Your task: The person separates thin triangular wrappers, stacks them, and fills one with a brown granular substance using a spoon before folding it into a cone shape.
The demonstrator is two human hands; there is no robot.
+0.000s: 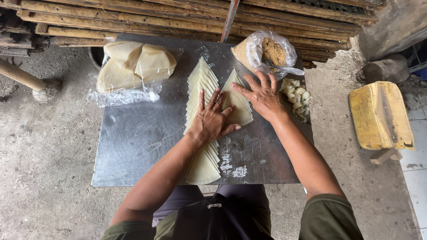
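On the metal sheet [133, 142], our left hand [211, 122] lies flat with its fingers spread, pressing on the long row of overlapped wrappers [201, 93] that runs down the middle of the sheet. Our right hand [262, 98] is also flat and spread, gripping nothing, its palm toward the sheet's right edge and its fingertips on the shorter fan of wrappers [238, 106] just right of the long row.

To do this well, we judge it best to keep both palms light and level, so the thin triangles slide over one another without creasing or tearing. Each wrapper should overlap its neighbour evenly, tips pointing to the sheet's far edge, and the two rows should stay parallel.

At the sheet's far left corner sits a stack of uncut rounds [135, 64] on clear plastic. At the far right corner a plastic bag [269, 51] holds brown crumbly filling, and pale chopped pieces [297, 95] lie at the right edge, just beside our right hand. A yellow block [380, 115] rests on the ground, well apart from the sheet.
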